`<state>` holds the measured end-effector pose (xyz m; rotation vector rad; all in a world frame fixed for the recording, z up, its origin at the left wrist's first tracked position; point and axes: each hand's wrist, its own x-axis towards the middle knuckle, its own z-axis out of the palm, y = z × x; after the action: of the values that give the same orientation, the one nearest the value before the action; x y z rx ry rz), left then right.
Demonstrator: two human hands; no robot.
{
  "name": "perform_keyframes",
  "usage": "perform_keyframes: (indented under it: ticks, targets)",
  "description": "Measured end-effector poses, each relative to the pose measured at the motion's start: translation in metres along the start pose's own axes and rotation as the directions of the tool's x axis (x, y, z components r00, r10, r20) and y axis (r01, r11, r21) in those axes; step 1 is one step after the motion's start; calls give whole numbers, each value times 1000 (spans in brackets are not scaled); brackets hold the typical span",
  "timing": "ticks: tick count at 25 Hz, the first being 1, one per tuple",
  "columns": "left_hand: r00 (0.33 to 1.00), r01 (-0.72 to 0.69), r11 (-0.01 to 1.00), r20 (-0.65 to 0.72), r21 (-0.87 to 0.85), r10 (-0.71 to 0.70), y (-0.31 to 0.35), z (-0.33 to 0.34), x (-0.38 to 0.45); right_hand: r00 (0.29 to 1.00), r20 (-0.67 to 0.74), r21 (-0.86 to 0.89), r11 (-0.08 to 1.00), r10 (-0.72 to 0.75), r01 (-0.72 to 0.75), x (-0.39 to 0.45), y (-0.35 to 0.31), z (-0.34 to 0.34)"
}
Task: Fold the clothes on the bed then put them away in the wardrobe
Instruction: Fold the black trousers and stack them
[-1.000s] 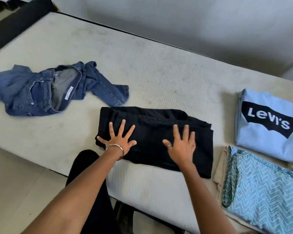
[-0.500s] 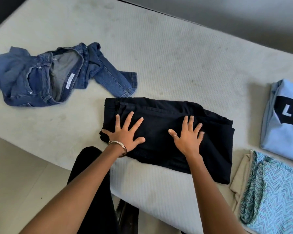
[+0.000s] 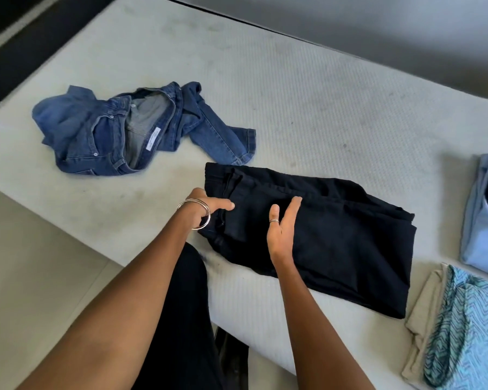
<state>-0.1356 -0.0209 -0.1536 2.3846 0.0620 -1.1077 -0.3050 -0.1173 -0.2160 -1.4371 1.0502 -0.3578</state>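
Slide left hand [image 3: 206,205], fingers gripping the near-left edge of the folded black trousers [image 3: 316,235] at the bed's [image 3: 293,94] front edge, fully underneath, supporting with flat, straight-fingered right hand [image 3: 282,232] so folds hold when lifted.

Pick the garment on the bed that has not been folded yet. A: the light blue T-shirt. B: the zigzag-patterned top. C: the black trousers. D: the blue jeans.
D: the blue jeans lie crumpled with the waistband open on the bed, while the black trousers, the light blue T-shirt and the zigzag-patterned top lie folded flat.
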Motion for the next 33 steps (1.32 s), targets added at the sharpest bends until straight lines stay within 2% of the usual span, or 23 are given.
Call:
perform_keyframes:
  ticks: [2,5,6,8,11,13,14,16,18,19,20,21,22,23,24,26,27,28,30,31,33]
  targets:
    - [997,-62,998,39,-10,62,12,-3,-10,1000,27,-21,1000,-3,3,8,1,-2]
    - [988,-154,988,-6,-4,154,32,0,-37,997,71,-38,999,35,-32,22,-7,-5]
    - [985,-168,986,-24,1,168,41,2,-47,992,106,-11,998,68,-67,24,-12,-10]
    - [978,-201,979,-41,44,202,62,10,-71,968,192,152,970,160,-190,26,-24,-29]
    - [950,-286,915,-38,283,309,104,31,-110,938,266,326,895,223,-305,9,-54,-68]
    - [919,-335,835,-42,437,391,130,53,-137,888,392,412,818,238,-401,-13,-77,-93]
    - [906,-383,805,14,453,423,140,70,-150,877,428,475,772,217,-422,-24,-84,-111]
    - [856,-510,806,271,301,441,149,107,-171,894,424,579,716,146,-392,-40,-85,-158]
    - [744,-531,846,501,43,441,142,132,-185,930,330,577,745,160,-333,-47,-65,-205]
    - [706,-547,835,502,-61,500,135,141,-183,946,257,531,790,195,-307,-45,-51,-224]
    - [705,-578,805,413,-135,576,122,146,-173,955,173,464,835,241,-295,-42,-42,-236]
    - [719,-630,764,265,-141,642,107,152,-162,956,75,402,868,285,-290,-38,-33,-245]
    - [708,-696,716,118,-52,696,92,162,-149,949,-14,348,891,316,-291,-35,-26,-254]
    - [648,-761,643,57,92,759,75,171,-137,936,-86,300,905,341,-302,-32,-22,-259]
    - [567,-811,529,109,249,817,55,181,-126,929,-131,263,916,345,-303,-30,-18,-261]
    - [462,-845,281,357,456,812,22,201,-107,935,-201,194,947,292,-254,-27,-10,-257]
    - [462,-832,209,434,514,773,13,208,-104,935,-239,172,959,261,-224,-26,-7,-254]
    - [467,-814,168,455,556,758,7,215,-102,932,-287,133,973,221,-189,-27,-6,-252]
    - [472,-771,128,424,624,773,2,227,-106,906,-405,-30,988,124,-149,-28,3,-251]
    - [487,-737,115,407,666,773,1,234,-108,887,-455,-157,972,85,-173,-25,10,-252]
    - [551,-675,90,419,733,722,1,249,-108,837,-540,-373,865,91,-335,-21,24,-248]
